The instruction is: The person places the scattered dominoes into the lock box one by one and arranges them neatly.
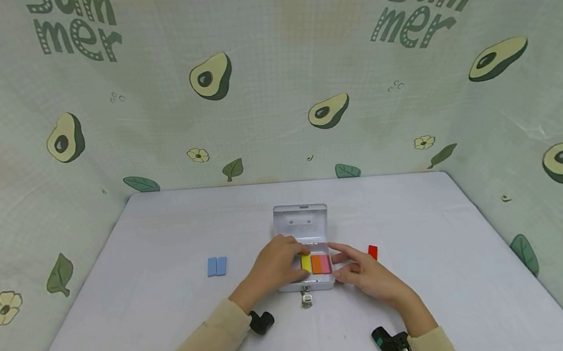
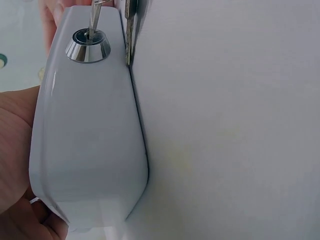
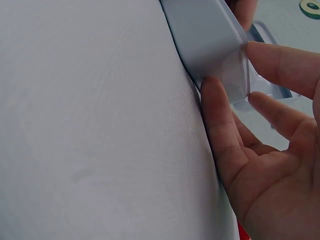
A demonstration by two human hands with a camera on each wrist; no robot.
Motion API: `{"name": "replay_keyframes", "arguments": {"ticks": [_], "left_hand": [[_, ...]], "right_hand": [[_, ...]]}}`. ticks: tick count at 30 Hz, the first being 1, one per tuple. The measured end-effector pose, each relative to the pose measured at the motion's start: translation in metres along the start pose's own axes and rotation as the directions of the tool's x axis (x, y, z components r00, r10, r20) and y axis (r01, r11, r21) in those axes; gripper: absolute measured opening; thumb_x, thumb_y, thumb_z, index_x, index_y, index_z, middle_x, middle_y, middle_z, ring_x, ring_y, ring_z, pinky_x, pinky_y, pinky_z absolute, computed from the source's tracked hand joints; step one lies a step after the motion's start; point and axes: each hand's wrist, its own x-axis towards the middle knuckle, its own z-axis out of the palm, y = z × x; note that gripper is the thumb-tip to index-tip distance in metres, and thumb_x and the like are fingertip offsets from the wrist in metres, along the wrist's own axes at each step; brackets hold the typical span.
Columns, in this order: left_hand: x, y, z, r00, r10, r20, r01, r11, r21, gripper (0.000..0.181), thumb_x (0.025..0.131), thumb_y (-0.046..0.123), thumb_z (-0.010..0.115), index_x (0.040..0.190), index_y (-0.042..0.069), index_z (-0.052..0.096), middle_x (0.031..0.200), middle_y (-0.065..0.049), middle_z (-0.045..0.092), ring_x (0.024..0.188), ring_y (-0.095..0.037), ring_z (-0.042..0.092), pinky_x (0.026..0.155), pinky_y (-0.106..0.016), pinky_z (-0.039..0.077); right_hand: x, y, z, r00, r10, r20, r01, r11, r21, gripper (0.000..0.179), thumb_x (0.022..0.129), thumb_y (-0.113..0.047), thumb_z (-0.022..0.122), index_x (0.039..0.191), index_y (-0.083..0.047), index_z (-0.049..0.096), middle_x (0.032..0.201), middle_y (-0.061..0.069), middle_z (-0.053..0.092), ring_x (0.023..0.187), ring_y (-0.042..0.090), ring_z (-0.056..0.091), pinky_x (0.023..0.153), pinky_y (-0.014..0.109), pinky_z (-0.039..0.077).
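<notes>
A small white lock box (image 1: 322,285) stands on the table with its lid (image 1: 301,221) raised at the back. Inside lie a yellow block (image 1: 306,263), an orange block (image 1: 316,265) and a pink block (image 1: 324,264), side by side. My left hand (image 1: 274,263) reaches over the box's left side and pinches the yellow block by its two ends with finger and thumb. Against the right wall, my right hand (image 3: 272,155) rests its extended fingertips on the box's side and rim. A key (image 2: 93,20) sits in the front lock (image 2: 88,47), with another hanging beside it.
Two light blue blocks (image 1: 217,266) lie together left of the box. A red block (image 1: 373,251) lies to the right, just behind my right hand. White cloth covers the table (image 1: 169,228), and a printed curtain (image 1: 263,51) surrounds its back and sides.
</notes>
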Motion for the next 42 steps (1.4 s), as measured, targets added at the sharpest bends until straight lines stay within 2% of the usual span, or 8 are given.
{"name": "replay_keyframes", "arguments": {"ticks": [24, 32, 42], "left_hand": [[0.0024, 0.0078, 0.0063, 0.999, -0.041, -0.017, 0.042, 0.994, 0.1, 0.039, 0.084, 0.041, 0.091, 0.117, 0.023, 0.082, 0.108, 0.007, 0.076, 0.084, -0.012, 0.049, 0.074, -0.024, 0.044], [0.002, 0.0089, 0.0061, 0.999, -0.048, -0.009, 0.049, 0.993, 0.106, 0.04, 0.084, 0.042, 0.091, 0.119, 0.023, 0.082, 0.109, 0.007, 0.077, 0.082, -0.012, 0.046, 0.071, -0.024, 0.041], [0.0018, 0.0088, 0.0064, 0.999, -0.038, -0.011, 0.039, 0.993, 0.115, 0.043, 0.084, 0.042, 0.091, 0.121, 0.023, 0.082, 0.112, 0.006, 0.077, 0.083, -0.012, 0.046, 0.072, -0.024, 0.04]], "right_hand": [[-0.0018, -0.0021, -0.0007, 1.0, -0.008, 0.009, 0.008, 1.0, 0.01, 0.068, 0.104, -0.02, 0.07, 0.165, -0.018, 0.039, 0.151, 0.021, 0.052, 0.109, 0.024, 0.071, 0.094, 0.026, 0.052], [-0.0005, -0.0021, 0.0005, 1.0, 0.008, -0.004, -0.008, 1.0, 0.001, 0.067, 0.103, -0.021, 0.071, 0.164, -0.021, 0.041, 0.15, 0.017, 0.054, 0.109, 0.022, 0.071, 0.096, 0.028, 0.051], [-0.0012, -0.0013, 0.0, 1.0, 0.005, 0.001, -0.005, 1.0, 0.0, 0.068, 0.104, -0.021, 0.071, 0.164, -0.019, 0.04, 0.15, 0.019, 0.053, 0.109, 0.024, 0.071, 0.098, 0.034, 0.051]]}}
